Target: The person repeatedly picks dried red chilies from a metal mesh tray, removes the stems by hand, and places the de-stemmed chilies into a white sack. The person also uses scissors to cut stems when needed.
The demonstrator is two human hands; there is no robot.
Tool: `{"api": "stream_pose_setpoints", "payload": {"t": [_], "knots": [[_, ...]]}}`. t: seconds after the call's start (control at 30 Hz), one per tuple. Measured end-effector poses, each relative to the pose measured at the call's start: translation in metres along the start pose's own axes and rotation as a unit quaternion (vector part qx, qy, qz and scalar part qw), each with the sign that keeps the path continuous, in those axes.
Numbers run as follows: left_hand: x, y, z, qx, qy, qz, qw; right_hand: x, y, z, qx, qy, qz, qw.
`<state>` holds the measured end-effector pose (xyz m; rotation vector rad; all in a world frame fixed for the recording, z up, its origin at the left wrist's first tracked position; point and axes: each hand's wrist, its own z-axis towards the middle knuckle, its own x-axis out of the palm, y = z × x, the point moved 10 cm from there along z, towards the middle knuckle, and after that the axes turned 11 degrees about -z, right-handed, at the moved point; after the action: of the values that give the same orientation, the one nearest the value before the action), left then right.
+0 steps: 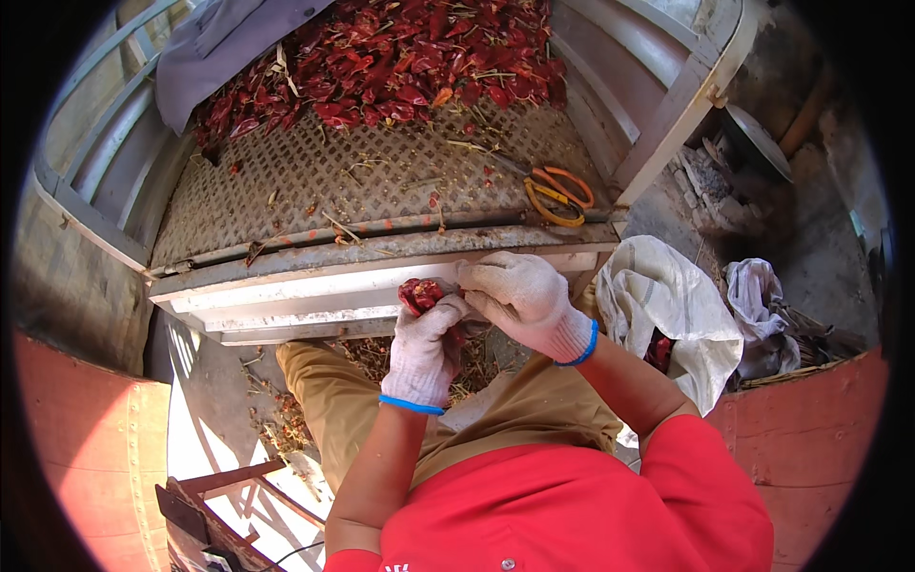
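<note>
My left hand (pixel 431 336), in a white knit glove with a blue cuff, is closed around several dried red chili peppers (pixel 420 294). Close beside it, my right hand (pixel 518 297), gloved the same way, has its fingertips bent together near the peppers; whether they pinch anything is hidden. Both hands are in front of the metal edge of a cargo bed. A large heap of red chili peppers (pixel 400 64) covers the far part of the bed. Scissors with orange and yellow handles (pixel 554 194) lie open on its textured metal floor (pixel 307 175).
A grey cloth (pixel 221 53) hangs over the bed's left side. At the right, a white woven sack (pixel 668 307) holds some red peppers. Stems and scraps (pixel 282 422) litter the ground around my legs. A rusty metal frame (pixel 236 479) stands at the lower left.
</note>
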<state>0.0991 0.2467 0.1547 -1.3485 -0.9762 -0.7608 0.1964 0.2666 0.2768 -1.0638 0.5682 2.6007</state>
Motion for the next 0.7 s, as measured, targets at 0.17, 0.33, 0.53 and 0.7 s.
{"api": "stream_pose_setpoints", "payload": {"t": [0.17, 0.33, 0.53, 0.7], "knots": [[-0.009, -0.001, -0.002, -0.024, -0.015, -0.005, 1.0, 0.001, 0.011, 0.002, -0.037, 0.035, -0.054, 0.997], [-0.014, 0.007, -0.004, -0.045, -0.049, 0.008, 0.998, 0.01, 0.008, -0.008, -0.028, 0.07, -0.056, 0.996], [-0.021, 0.011, 0.0, -0.03, -0.027, 0.038, 0.998, 0.013, -0.016, -0.033, 0.167, 0.019, 0.098, 0.981], [-0.008, 0.007, -0.012, 0.012, -0.16, 0.061, 0.985, 0.038, -0.045, -0.056, 0.411, 0.048, 0.283, 0.865]]}}
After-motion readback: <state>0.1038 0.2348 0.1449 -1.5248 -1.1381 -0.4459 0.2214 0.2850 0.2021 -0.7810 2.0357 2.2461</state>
